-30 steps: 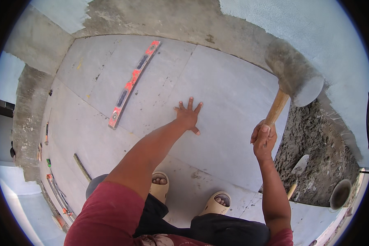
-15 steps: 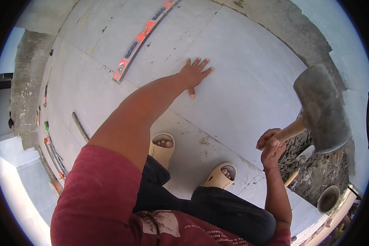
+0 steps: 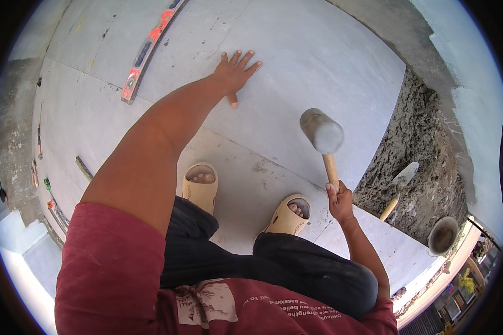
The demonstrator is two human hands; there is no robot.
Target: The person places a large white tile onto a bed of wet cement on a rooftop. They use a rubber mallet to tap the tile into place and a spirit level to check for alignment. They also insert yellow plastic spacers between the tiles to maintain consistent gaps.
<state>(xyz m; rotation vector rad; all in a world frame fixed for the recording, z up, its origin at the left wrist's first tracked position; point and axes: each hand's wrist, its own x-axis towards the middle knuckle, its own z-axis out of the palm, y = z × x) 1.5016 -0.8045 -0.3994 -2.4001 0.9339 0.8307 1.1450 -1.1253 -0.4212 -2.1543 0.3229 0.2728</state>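
Observation:
My left hand (image 3: pixel 233 75) lies flat on a large grey floor tile (image 3: pixel 296 72), fingers spread and nothing in them. In my right hand (image 3: pixel 340 202) is the wooden handle of a rubber mallet (image 3: pixel 322 132), gripped low. The grey mallet head is over the same tile, near its front edge; whether it touches the surface I cannot tell. To the left of my left hand a red spirit level (image 3: pixel 148 47) lies across the tiles. A trowel (image 3: pixel 403 177) with a wooden handle rests on the wet mortar (image 3: pixel 411 134) to the right of my right hand.
A round bucket (image 3: pixel 444 235) stands at the mortar's right edge, by a wall. Far left lie a thin stick (image 3: pixel 84 168), a screwdriver-like tool (image 3: pixel 39 142) and a green-topped tool (image 3: pixel 47 184). My sandalled feet (image 3: pixel 201 187) are on the tiles near the front.
The mallet has swung from the right, over the mortar, in over the tile. My view has shifted rightward; my left hand still lies spread on the tile.

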